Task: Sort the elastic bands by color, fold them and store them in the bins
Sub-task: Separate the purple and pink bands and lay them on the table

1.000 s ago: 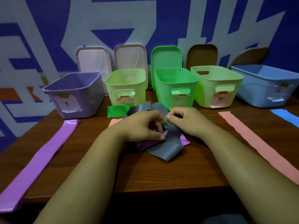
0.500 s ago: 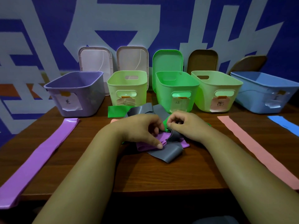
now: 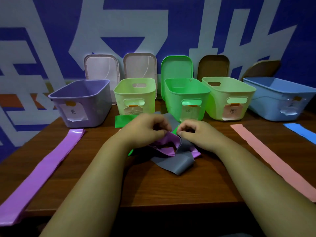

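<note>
1. The left hand (image 3: pixel 145 129) pinches the purple band (image 3: pixel 164 144), which is lifted further out of the pile than a moment ago.
2. The right hand (image 3: pixel 196 132), fingers curled, pinches the same band's edge above the grey band (image 3: pixel 177 165), in front of the green bin (image 3: pixel 186 93).

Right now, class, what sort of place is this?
Probably a staged sorting workstation: a wooden table against a blue-and-white patterned wall, a labelled purple bin among five, a pink elastic band laid flat.

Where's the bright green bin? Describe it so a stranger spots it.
Five bins line the far edge of the table. The bright green bin is the middle one. Both neighbours are paler yellow-green, and only it has a green lid behind.
</note>
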Available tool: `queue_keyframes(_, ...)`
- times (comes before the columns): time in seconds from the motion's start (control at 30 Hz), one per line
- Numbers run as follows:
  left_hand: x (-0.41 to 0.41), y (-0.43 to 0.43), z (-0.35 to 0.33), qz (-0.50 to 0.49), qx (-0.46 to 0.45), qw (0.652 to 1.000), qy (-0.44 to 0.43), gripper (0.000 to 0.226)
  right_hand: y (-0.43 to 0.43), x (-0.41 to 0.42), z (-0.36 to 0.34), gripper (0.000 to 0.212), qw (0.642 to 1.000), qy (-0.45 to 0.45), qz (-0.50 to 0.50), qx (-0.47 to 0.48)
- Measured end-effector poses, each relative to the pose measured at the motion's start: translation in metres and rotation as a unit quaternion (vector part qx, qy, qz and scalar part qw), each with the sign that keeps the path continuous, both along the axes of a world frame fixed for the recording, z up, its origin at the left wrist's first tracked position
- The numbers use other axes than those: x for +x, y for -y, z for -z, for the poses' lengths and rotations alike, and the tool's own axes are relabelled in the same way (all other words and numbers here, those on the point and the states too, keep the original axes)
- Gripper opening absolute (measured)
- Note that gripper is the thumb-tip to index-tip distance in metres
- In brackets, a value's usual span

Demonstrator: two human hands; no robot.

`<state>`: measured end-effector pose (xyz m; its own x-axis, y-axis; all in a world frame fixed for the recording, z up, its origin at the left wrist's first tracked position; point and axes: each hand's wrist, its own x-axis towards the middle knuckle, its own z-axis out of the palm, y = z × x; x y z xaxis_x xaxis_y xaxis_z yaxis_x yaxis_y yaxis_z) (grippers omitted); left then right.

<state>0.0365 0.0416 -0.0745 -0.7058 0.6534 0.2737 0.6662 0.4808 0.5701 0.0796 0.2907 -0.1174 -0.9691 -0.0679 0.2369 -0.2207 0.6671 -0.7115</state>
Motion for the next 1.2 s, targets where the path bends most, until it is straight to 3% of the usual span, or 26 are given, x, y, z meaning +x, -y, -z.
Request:
queue_keyframes(0.17, -0.001, -0.002, -0.003, -0.039, 0.073, 0.991, -0.107, 0.021, 0.000, 0.002, -0.008, 0.010, 1.000, -0.008, -0.003, 0.000)
queue_keyframes(0.37, 0.009, -0.005, -0.007, -0.087, 0.147, 0.975, -0.140, 0.021, 0.002, 0.005, -0.008, 0.020, 1.000, 0.020, 0.017, -0.007)
queue_keyframes(0.5, 0.008, -0.005, -0.008, -0.082, 0.167, 0.965, -0.185, 0.018, 0.005, 0.012, -0.022, 0.033, 0.992, 0.000, 0.018, -0.126)
queue_keyframes(0.57, 0.008, -0.006, -0.008, -0.084, 0.161, 0.964, -0.193, 0.017, 0.006, 0.016, -0.023, 0.035, 0.992, -0.009, -0.008, -0.128)
queue_keyframes(0.7, 0.006, -0.009, -0.007, -0.064, 0.139, 0.964, -0.216, 0.018, 0.007, 0.014, -0.018, 0.037, 0.999, -0.005, -0.005, -0.042)
queue_keyframes(0.97, 0.002, -0.011, -0.002, -0.047, 0.048, 0.971, -0.229, 0.016, 0.008, 0.012, -0.018, 0.011, 0.998, -0.032, 0.002, -0.054)
queue_keyframes(1.2, -0.001, -0.016, 0.005, -0.039, -0.032, 0.979, -0.199, 0.019, 0.008, 0.013, -0.016, 0.013, 0.999, -0.020, 0.011, -0.030)
